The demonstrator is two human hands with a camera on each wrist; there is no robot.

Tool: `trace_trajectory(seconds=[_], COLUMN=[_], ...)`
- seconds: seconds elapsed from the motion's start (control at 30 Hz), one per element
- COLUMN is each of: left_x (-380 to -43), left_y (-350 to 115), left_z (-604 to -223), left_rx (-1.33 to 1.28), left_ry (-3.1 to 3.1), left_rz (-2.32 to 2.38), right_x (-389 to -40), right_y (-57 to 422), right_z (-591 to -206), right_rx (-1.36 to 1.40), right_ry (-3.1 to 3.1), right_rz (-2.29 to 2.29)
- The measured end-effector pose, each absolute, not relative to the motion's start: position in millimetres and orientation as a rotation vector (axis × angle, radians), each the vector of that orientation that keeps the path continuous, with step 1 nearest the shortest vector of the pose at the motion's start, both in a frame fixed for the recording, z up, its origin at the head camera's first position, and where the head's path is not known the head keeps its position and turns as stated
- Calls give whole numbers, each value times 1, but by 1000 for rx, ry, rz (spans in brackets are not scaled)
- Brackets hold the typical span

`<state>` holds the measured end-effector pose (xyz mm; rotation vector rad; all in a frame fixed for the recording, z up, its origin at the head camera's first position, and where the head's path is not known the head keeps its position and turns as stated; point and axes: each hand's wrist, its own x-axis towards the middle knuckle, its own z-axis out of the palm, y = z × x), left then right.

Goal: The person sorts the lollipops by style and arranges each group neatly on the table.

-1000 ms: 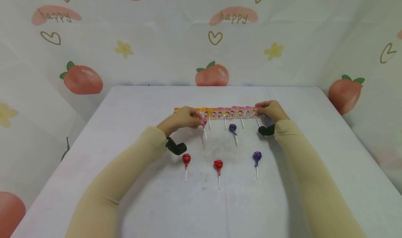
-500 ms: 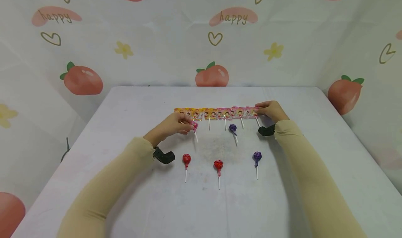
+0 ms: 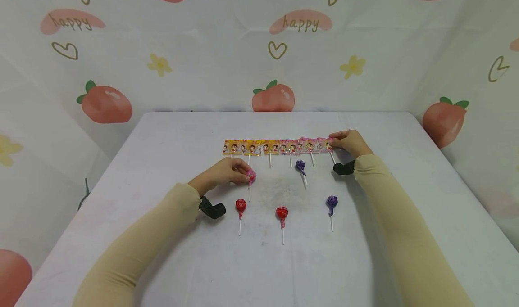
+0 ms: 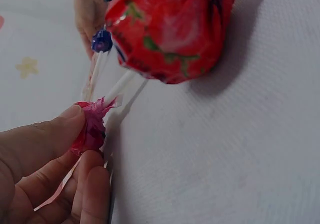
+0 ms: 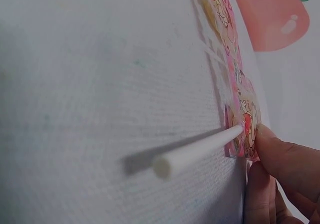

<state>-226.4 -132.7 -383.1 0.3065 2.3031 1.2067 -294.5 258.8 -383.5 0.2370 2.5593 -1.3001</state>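
In the head view my left hand (image 3: pixel 227 173) pinches a round pink-wrapped lollipop (image 3: pixel 252 176) by its head, its white stick pointing toward me. The left wrist view shows thumb and fingertips on that pink wrapper (image 4: pixel 92 129). My right hand (image 3: pixel 352 142) pinches the right edge of a flat lollipop in a pink wrapper (image 3: pixel 324 145), at the right end of a row. Its stick (image 5: pixel 200 151) juts toward the right wrist camera. Along that row lie several flat lollipops, with yellow wrappers (image 3: pixel 252 147) at the left and pink wrappers (image 3: pixel 289 147) toward the right.
Nearer me lie two red round lollipops, one at the left (image 3: pixel 241 205) and one in the middle (image 3: pixel 282 212). A purple lollipop (image 3: pixel 331 202) lies right of them, and another purple one (image 3: pixel 300 165) sits just below the row. A white cloth (image 3: pixel 194 131) covers the table.
My left hand has drawn back from the row toward me and slightly left, carrying the pink round lollipop. The yellow-wrapped lollipops it covered now show. My right hand stays in place.
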Motion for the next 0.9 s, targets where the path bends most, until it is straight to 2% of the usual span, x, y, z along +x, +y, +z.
trace_trajectory(seconds=[0.9], left_x=[-226], left_y=[-130], left_z=[-383], left_rx=[250], left_ry=[2312], left_rz=[1194], right_x=[-294], right_y=[258], right_z=[-381], right_rx=[206], right_ry=[2550], right_rz=[-1272])
